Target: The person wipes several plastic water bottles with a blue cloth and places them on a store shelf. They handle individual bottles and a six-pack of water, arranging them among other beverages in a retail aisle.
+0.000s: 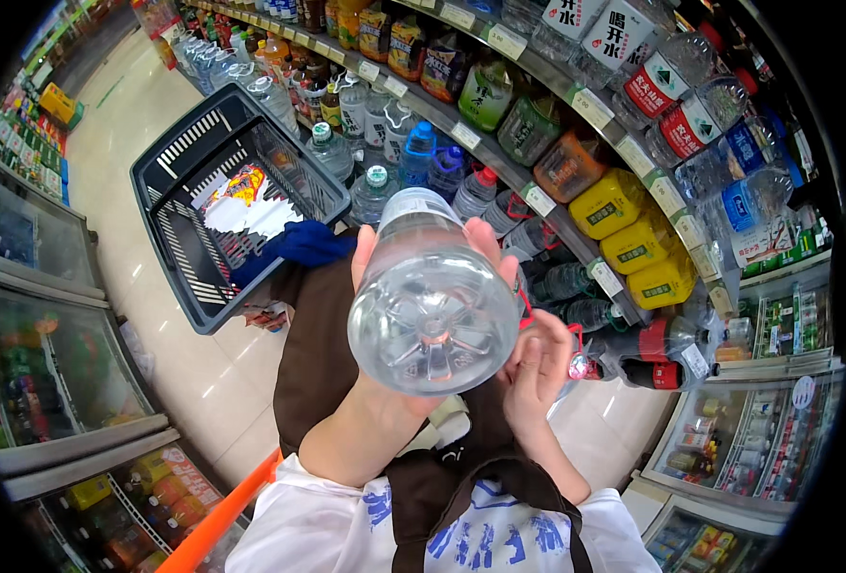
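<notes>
The head view looks down through a wide fisheye lens from above the wearer's white shirt [285, 520], which fills the near edge. A bottle [433, 329] looms close, its base toward the lens. The shelves [509, 167] spread far and right, the floor [208, 387] lies beyond, and straight edges bow at the rim.

White short-sleeved shirt [289, 525] with blue brushlike print [444, 542], dark brown straps [411, 535] over it

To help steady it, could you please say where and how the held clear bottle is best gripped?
Probably grip the bottle by its rounded base end, right hand from the right: that end faces the camera, clear of the left hand's fingers.
</notes>
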A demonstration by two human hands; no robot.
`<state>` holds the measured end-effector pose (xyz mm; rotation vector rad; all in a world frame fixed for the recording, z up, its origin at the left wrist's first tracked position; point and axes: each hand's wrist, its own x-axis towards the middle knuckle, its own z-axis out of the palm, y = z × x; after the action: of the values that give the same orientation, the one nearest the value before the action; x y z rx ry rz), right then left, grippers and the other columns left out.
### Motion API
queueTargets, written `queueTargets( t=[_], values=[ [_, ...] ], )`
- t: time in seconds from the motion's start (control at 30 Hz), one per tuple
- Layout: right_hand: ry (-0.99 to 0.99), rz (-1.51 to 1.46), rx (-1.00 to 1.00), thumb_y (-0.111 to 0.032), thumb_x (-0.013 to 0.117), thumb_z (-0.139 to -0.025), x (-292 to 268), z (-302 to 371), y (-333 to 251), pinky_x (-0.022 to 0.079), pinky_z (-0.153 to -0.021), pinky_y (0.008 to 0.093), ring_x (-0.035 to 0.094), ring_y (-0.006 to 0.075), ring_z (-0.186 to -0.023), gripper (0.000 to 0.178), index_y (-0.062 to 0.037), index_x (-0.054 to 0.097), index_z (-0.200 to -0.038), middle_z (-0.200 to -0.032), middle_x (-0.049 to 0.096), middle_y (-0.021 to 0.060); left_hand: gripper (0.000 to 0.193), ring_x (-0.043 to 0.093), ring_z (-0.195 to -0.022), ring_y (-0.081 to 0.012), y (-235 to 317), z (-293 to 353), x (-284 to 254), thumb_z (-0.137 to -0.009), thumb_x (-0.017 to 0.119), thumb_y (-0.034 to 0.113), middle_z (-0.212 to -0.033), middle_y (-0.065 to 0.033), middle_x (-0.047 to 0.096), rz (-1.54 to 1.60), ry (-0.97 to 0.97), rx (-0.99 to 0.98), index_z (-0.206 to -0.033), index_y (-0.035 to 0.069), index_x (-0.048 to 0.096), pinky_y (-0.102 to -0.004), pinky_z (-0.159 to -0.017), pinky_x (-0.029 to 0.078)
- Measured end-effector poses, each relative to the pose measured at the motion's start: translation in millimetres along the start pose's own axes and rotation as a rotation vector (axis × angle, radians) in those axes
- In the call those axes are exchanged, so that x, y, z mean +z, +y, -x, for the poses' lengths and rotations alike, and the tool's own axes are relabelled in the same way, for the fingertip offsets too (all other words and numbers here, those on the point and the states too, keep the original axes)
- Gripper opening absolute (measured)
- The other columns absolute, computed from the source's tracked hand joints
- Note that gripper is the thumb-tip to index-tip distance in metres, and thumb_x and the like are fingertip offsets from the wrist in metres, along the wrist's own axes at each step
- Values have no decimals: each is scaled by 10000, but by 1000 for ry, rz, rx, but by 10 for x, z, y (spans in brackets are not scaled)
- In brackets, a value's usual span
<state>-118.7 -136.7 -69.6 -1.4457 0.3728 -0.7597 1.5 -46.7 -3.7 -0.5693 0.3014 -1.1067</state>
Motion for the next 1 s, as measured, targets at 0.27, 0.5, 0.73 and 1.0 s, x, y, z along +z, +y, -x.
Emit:
queueTargets(
  t=[0.27,0.5,0.73,1.0],
  values=[
    [-341,395,-738,-307,753,-577,253,-473,-654,207,-958,492,332,366,-1161,1118,-113,-66,-1312,-1199,363,273,637,472,-1017,-262,5,-30,-73,-763,406,573,-1104,-80,484,3,62,-70,-1093,31,461,-398,-908,368],
    [-322,783,-617,-319,804,-468,250,-406,-842,297,-921,441,459,288,-1045,1263,-72,-110,-1304,-1025,519,173,584,439,-1047,-189,-132,-208,-410,-784,410,543,-1166,-65,435,35,84,-404,-1162,99,376,-322,-896,337],
    [-77,675,-495,-143,776,-445,345,-292,-866,368,-850,365,483,246,-955,1199,-42,-44,-1314,-1025,483,143,471,483,-985,-203,-226,-288,-627,-777,433,533,-1089,-57,499,-250,145,-429,-1045,150,487,-361,-856,386],
    [-96,758,-490,-197,797,-458,342,-243,-967,360,-863,363,467,229,-964,1207,-49,-43,-1313,-1064,450,130,495,534,-908,-194,-221,-258,-509,-807,388,528,-1026,-65,540,-69,56,-527,-1052,112,497,-339,-799,431]
  ],
)
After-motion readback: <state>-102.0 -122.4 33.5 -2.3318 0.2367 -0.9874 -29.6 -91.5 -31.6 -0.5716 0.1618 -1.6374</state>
